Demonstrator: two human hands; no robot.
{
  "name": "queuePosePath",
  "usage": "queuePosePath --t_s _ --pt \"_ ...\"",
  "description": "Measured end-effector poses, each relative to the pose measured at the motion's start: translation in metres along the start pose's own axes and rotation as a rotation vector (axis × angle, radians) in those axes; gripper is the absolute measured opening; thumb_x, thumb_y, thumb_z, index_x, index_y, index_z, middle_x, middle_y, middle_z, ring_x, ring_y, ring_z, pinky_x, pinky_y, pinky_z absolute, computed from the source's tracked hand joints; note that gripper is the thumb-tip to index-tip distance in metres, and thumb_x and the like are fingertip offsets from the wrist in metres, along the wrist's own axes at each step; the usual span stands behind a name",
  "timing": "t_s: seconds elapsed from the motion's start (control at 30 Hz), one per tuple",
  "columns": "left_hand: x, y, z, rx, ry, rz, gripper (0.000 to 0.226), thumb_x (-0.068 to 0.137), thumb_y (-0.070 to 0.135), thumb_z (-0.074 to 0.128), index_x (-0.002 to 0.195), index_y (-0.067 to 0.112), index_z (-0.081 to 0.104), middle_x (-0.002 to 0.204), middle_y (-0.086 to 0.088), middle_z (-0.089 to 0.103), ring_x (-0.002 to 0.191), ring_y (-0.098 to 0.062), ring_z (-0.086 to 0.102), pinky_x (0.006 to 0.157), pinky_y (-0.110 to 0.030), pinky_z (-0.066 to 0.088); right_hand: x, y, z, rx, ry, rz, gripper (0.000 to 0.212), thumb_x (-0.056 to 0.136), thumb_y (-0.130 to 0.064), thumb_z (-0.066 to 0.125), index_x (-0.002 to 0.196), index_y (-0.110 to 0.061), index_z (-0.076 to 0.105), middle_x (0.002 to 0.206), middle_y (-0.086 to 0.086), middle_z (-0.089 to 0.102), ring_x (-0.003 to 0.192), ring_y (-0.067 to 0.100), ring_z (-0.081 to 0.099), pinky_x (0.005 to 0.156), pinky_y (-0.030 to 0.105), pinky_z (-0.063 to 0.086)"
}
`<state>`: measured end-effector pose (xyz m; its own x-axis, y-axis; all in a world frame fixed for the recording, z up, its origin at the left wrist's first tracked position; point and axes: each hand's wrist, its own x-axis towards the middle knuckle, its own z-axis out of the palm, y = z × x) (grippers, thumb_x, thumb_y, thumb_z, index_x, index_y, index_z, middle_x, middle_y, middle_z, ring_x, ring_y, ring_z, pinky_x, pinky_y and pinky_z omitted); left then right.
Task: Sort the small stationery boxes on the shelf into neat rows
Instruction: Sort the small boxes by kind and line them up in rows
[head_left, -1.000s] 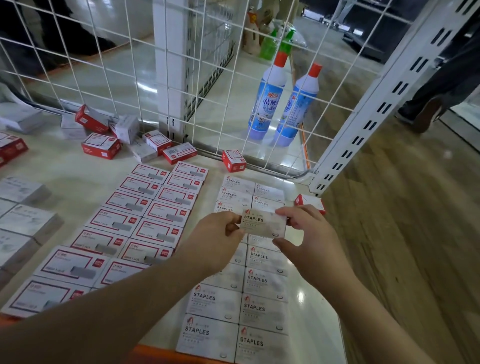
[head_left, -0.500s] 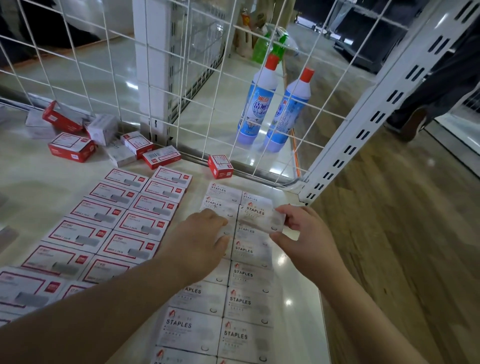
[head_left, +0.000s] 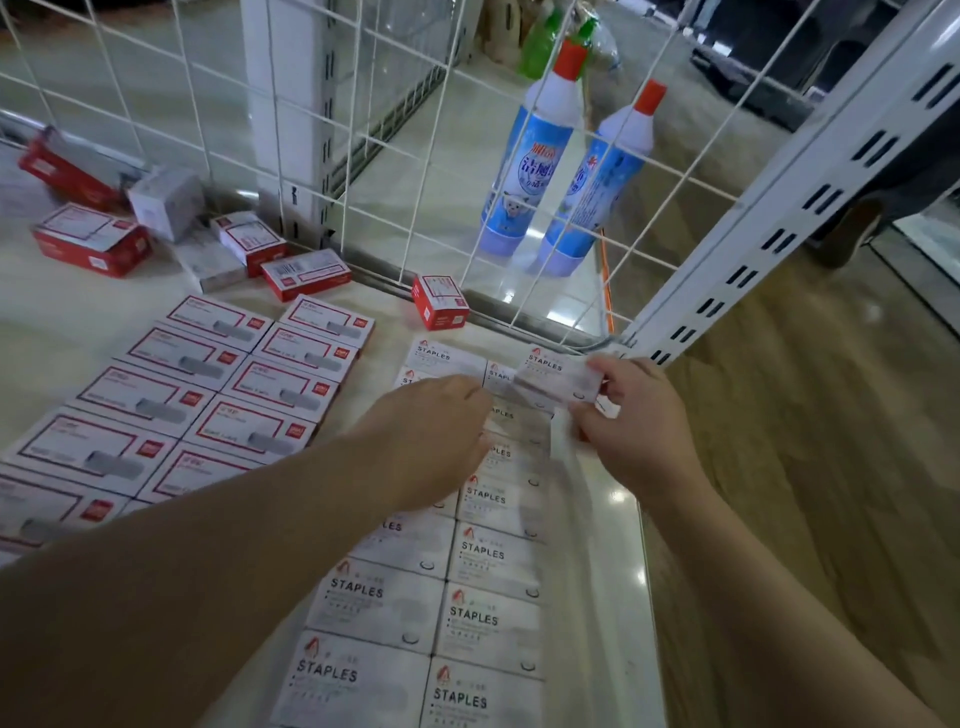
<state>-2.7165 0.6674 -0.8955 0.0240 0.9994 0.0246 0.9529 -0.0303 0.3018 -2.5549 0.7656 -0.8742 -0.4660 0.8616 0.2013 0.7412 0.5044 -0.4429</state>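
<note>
Two columns of flat white STAPLES boxes (head_left: 483, 618) run down the pale shelf (head_left: 597, 582). To their left lie two columns of white boxes with red borders (head_left: 280, 384). My right hand (head_left: 639, 431) pinches one white STAPLES box (head_left: 553, 371), held tilted over the far end of the right column. Beside it, my left hand (head_left: 431, 436) rests palm down on the left column and no longer touches the held box. Its fingertips are hidden from me.
Loose red boxes and a grey one (head_left: 93, 244) lie jumbled at the back left, and a single red box (head_left: 439, 301) stands by the wire mesh back panel (head_left: 415, 171). Two blue bottles (head_left: 530, 166) stand behind the mesh. A white slotted upright (head_left: 779, 208) marks the shelf's right corner.
The held box has moved farther back and right, toward the column's far end. My left hand has let go of it and dropped onto the rows.
</note>
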Motion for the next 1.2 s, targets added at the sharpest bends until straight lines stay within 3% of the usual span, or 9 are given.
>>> queuePosePath --t_s 0.1,0.27,0.67,0.77,0.87,1.0,1.2 --pt "0.005 0.001 -0.001 -0.068 0.011 -0.028 0.04 0.099 0.037 0.033 0.133 0.017 0.036 0.129 0.002 0.04 0.114 -0.013 0.044 0.085 -0.024 0.036 0.011 0.002 -0.001 -0.044 -0.021 0.032 0.037 0.083 -0.01 0.064 0.119 -0.009 0.058 0.109 0.002 0.048 0.1 0.015 0.052 0.078 0.013 0.03" --pt "0.011 0.0 0.003 0.006 0.035 -0.013 0.05 0.098 0.039 0.032 0.143 0.017 0.027 0.134 0.0 0.033 0.121 -0.016 0.036 0.095 -0.03 0.039 0.026 0.005 0.004 -0.038 -0.028 0.06 0.042 0.083 -0.012 0.065 0.123 -0.01 0.056 0.122 0.006 0.05 0.107 0.02 0.053 0.095 0.026 0.04" --pt "0.021 0.0 0.004 -0.06 0.04 -0.061 0.041 0.099 0.036 0.032 0.136 0.019 0.04 0.136 -0.001 0.035 0.122 -0.017 0.038 0.095 -0.032 0.04 0.047 0.007 0.021 -0.096 -0.128 0.037 0.037 0.087 -0.013 0.06 0.123 -0.014 0.056 0.119 0.005 0.052 0.108 0.02 0.052 0.086 0.02 0.035" --pt "0.023 -0.002 0.003 -0.134 0.051 -0.077 0.038 0.1 0.034 0.031 0.132 0.021 0.046 0.128 0.003 0.04 0.115 -0.013 0.042 0.089 -0.028 0.041 0.05 0.007 0.024 -0.094 -0.168 0.04 0.034 0.089 -0.01 0.054 0.122 -0.014 0.056 0.122 0.005 0.054 0.112 0.021 0.05 0.091 0.026 0.037" --pt "0.023 -0.004 0.002 -0.174 0.046 -0.084 0.038 0.1 0.034 0.03 0.13 0.021 0.049 0.122 0.004 0.043 0.113 -0.012 0.043 0.092 -0.032 0.044 0.052 0.008 0.028 -0.078 -0.212 0.067 0.034 0.085 -0.009 0.053 0.118 -0.012 0.059 0.124 0.006 0.055 0.117 0.022 0.049 0.098 0.03 0.039" --pt "0.022 -0.004 0.003 -0.19 0.035 -0.084 0.036 0.1 0.033 0.031 0.129 0.022 0.049 0.122 0.004 0.044 0.111 -0.011 0.043 0.091 -0.031 0.043 0.051 0.005 0.029 -0.068 -0.246 0.063 0.024 0.088 -0.011 0.053 0.11 -0.009 0.063 0.114 0.008 0.059 0.107 0.022 0.053 0.086 0.025 0.038" --pt "0.022 -0.005 0.004 -0.205 0.039 -0.093 0.036 0.099 0.033 0.033 0.129 0.023 0.051 0.12 0.005 0.044 0.109 -0.011 0.044 0.088 -0.03 0.043 0.05 -0.001 0.031 -0.075 -0.261 0.025 0.026 0.092 -0.02 0.053 0.118 -0.017 0.06 0.111 0.007 0.057 0.099 0.019 0.051 0.071 0.02 0.03"
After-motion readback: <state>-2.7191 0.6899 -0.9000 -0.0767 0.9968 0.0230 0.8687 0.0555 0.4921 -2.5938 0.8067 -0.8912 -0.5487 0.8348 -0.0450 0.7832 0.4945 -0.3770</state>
